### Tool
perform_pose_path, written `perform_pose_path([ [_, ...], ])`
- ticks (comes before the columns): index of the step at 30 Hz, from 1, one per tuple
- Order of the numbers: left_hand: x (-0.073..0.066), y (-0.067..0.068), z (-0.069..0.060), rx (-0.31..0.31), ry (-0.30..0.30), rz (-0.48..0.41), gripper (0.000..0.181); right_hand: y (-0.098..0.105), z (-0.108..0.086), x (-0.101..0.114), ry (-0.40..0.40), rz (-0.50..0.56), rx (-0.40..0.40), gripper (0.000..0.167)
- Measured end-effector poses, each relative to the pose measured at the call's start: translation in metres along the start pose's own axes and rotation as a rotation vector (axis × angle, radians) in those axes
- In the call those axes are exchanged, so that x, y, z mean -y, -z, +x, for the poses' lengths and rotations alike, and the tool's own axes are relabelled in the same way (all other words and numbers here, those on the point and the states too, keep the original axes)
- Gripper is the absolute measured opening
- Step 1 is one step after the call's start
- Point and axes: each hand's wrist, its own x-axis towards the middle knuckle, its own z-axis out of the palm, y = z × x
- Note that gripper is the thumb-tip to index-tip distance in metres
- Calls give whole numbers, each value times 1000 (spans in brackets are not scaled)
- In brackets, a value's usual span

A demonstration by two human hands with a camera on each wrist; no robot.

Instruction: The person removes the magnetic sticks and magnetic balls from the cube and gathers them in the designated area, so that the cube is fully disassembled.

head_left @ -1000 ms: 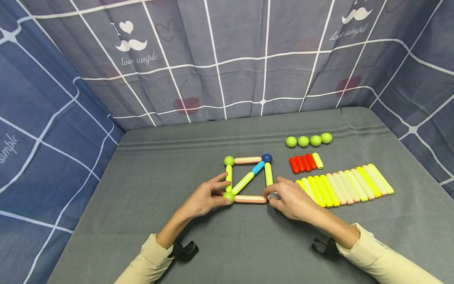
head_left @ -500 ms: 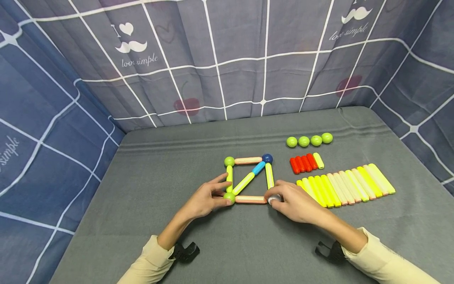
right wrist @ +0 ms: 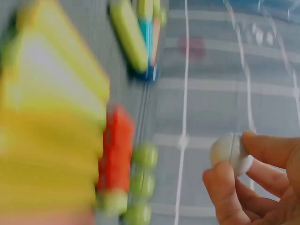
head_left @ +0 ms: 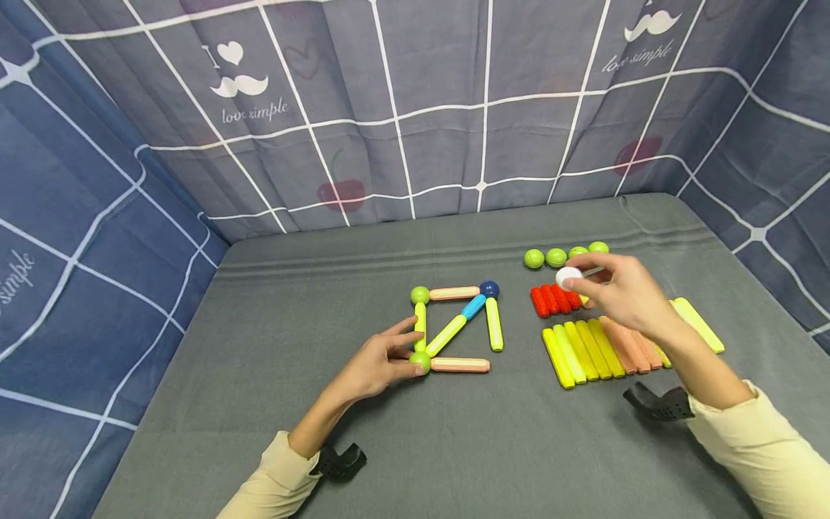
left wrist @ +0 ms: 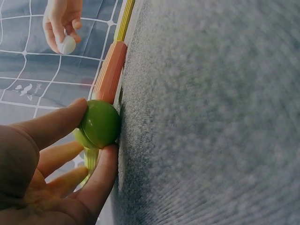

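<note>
Being held aloft right of the navy ball (head_left: 489, 290), a white ball (head_left: 568, 277) is pinched by the right hand (head_left: 624, 294), seemingly to clear the red rods (head_left: 550, 299). Nearer than and left of the navy ball, a green ball (head_left: 418, 361) is gripped by the left hand (head_left: 372, 366), apparently so the adjoining peach rod (head_left: 460, 365) is steadied.
</note>
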Motion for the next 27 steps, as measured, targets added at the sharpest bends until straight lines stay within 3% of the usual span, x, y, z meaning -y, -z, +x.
perform_pose_path([
  [7,-1,1,-1,1,10,-12,57,42,37,-53,-214,-19,-115,45],
  [14,-3,-1,0,-2,21,2,56,63,63,-102,-322,-239,-122,42],
  [21,-2,-2,1,-3,18,-9,57,59,75,-124,-362,-70,-41,43],
  [27,-2,0,0,-4,16,-17,57,50,81,-125,-341,-36,-10,42],
])
